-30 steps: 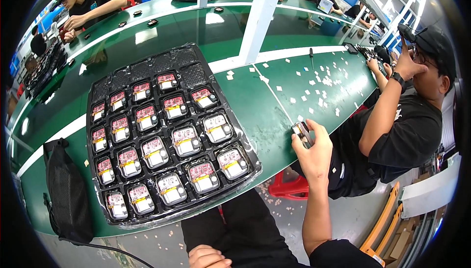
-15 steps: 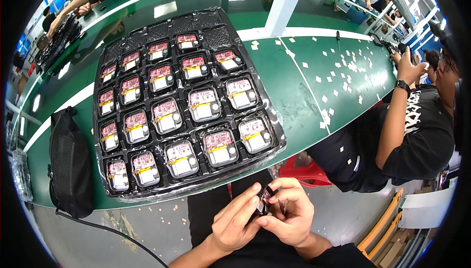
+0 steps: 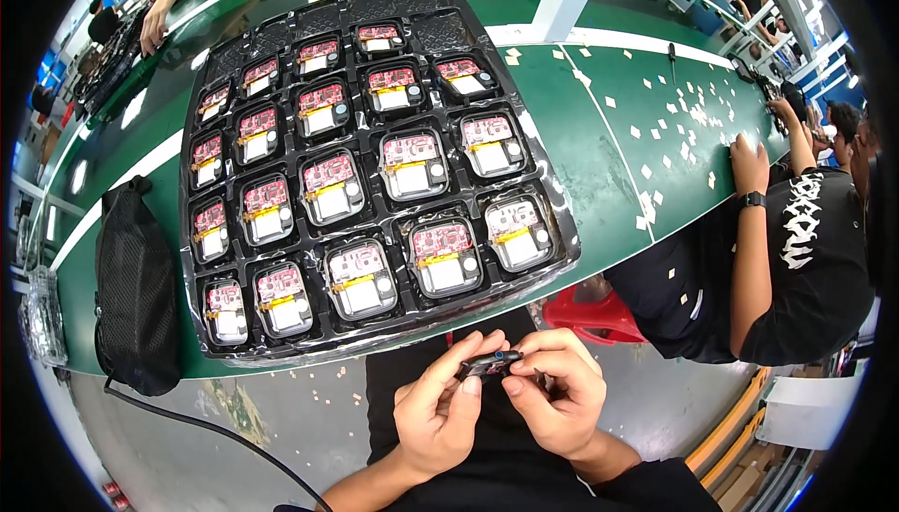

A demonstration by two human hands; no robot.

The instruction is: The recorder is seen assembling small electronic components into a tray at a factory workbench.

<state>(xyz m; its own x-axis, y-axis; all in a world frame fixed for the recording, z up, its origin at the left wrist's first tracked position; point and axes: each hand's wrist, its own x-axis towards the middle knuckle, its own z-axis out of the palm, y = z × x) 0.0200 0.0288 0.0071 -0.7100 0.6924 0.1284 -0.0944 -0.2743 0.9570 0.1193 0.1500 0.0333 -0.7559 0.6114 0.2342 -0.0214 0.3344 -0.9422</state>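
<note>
Between both hands, over my lap in front of the bench, is a small black device housing (image 3: pixel 489 363) with a little of its reddish inside showing. My left hand (image 3: pixel 438 409) pinches one end of it with thumb and fingers. The other end is gripped by my right hand (image 3: pixel 562 395), its thumb below and fingertips above. Something dark and thin shows by the right palm, too hidden to name. Just beyond the hands, a black moulded tray (image 3: pixel 440 32) holds rows of similar open housings, such as this one (image 3: pixel 413 167), with red circuit boards and silvery blocks.
The tray rests on a green bench (image 3: pixel 599 147). A black mesh bag (image 3: pixel 139 287) lies left of it, with a dark cable (image 3: pixel 220 432) running down. Pale paper bits (image 3: pixel 693 118) and a screwdriver (image 3: pixel 671 60) are on the right. A co-worker (image 3: pixel 796 259) sits beside a red stool (image 3: pixel 590 313).
The housing has turned from upright to nearly level, and the fingers have shifted round it. The view has moved slightly. The co-worker on the right has lowered their hands to the bench.
</note>
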